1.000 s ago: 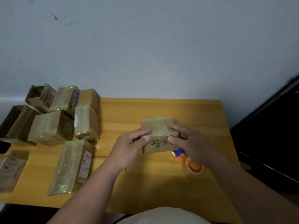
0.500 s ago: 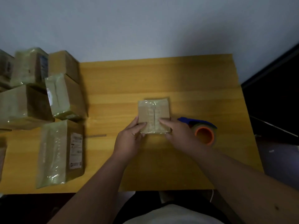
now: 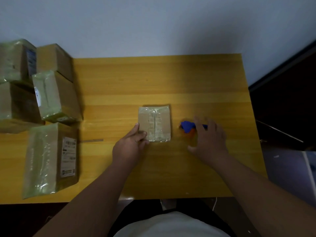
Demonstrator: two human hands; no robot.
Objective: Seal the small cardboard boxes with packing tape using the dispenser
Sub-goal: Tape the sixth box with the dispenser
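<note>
Pressing the small box [image 3: 154, 124] at desk [image 3: 171, 79] centre, left hand [image 3: 130, 146] fingers lie flat on its near-left corner. Right hand [image 3: 207, 139], blurred, covers the tape dispenser [image 3: 187, 126] just right of the box; grip unclear. Light box may slide if tape drags.

Bare forearms, no sleeves in view; bare hands [image 3: 130, 146], no gloves; white top at bottom edge.

Small box: a tan cardboard box [image 3: 154, 123] with clear tape along its top seam lies flat mid-way on the yellow wooden surface [image 3: 171, 79].
Left hand [image 3: 130, 145]: fingertips rest on the box's near left corner.
Right hand [image 3: 209, 139]: blurred, spread over the blue-and-orange tape dispenser [image 3: 187, 126], right of the box.
Stack: taped cardboard parcels [image 3: 56, 94], left of the box.
</note>
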